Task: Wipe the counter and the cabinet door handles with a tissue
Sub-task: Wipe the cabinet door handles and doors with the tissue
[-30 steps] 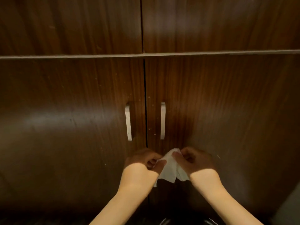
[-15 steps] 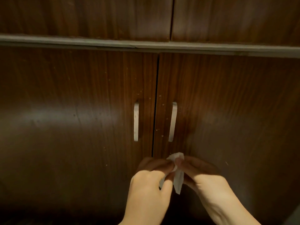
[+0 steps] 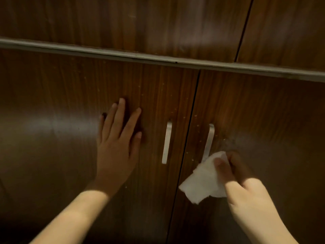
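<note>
Two dark wooden cabinet doors meet at a thin vertical gap. Each carries a pale metal handle: the left handle and the right handle. My right hand grips a crumpled white tissue and presses its top against the bottom end of the right handle, hiding that end. My left hand lies flat on the left door, fingers spread, a short way left of the left handle and holding nothing.
A grey strip runs across above the doors, with more wooden panels over it. Small pale specks dot the wood around the handles. The right door stretches off to the right.
Both hands held the tissue together below the handles. Now my left hand has let go and moved up-left onto the left door, and my right hand has brought the tissue to the right handle.
</note>
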Motion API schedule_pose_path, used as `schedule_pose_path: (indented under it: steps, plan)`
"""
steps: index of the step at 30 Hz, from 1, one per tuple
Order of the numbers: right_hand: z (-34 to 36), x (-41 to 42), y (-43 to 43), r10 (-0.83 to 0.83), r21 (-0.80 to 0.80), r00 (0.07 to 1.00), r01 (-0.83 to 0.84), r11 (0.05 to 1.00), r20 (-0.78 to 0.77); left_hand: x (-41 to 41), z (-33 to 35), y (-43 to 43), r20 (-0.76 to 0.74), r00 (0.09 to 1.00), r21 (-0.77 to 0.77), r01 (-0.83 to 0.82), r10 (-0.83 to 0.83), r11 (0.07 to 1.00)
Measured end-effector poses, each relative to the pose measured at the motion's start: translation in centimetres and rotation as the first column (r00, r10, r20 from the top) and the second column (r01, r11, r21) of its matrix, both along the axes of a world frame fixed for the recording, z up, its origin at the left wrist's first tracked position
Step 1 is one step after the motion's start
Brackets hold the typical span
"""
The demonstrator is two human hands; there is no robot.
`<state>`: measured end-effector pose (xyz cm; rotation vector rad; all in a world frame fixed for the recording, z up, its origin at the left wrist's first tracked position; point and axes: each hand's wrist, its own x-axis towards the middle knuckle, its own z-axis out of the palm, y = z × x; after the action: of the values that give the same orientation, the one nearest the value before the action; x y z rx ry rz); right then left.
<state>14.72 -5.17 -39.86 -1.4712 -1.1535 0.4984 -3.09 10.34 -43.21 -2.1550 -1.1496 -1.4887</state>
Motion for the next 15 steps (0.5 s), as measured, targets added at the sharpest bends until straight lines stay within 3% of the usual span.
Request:
schedule_pose_path:
  steps: [3, 5, 8, 10, 13, 15]
  plan:
    - [1.9, -0.6, 1.1, -0.047, -0.054, 0.990, 0.055, 0.997, 0.136, 0.1, -1.1, 2.4, -0.081, 0.992, 0.076, -0.094, 0.100, 0.993]
    - [3.4, -1.1, 2.1, -0.090, 0.056, 0.953, 0.077, 0.995, 0.290, 0.2, -1.6, 3.3, -0.094, 0.985, 0.144, -0.129, 0.143, 0.981]
    - [5.8, -1.6, 4.6, -0.311, 0.417, 0.737, 0.044, 0.908, 0.600, 0.5, -2.0, 3.9, -0.084, 0.978, 0.209, -0.170, 0.191, 0.963]
    - [6.8, -2.2, 6.8, -0.477, 0.574, 0.573, 0.015, 0.819, 0.667, 0.6, -2.1, 4.2, -0.071, 0.977, 0.237, -0.178, 0.200, 0.955]
    - [6.3, -3.0, 9.8, -0.562, 0.639, 0.428, -0.048, 0.768, 0.708, 0.7, -2.3, 4.4, -0.054, 0.978, 0.267, -0.181, 0.202, 0.946]
    - [5.1, -3.2, 10.5, -0.549, 0.640, 0.421, -0.104, 0.762, 0.722, 0.6, -2.3, 4.5, -0.054, 0.980, 0.277, -0.171, 0.193, 0.945]
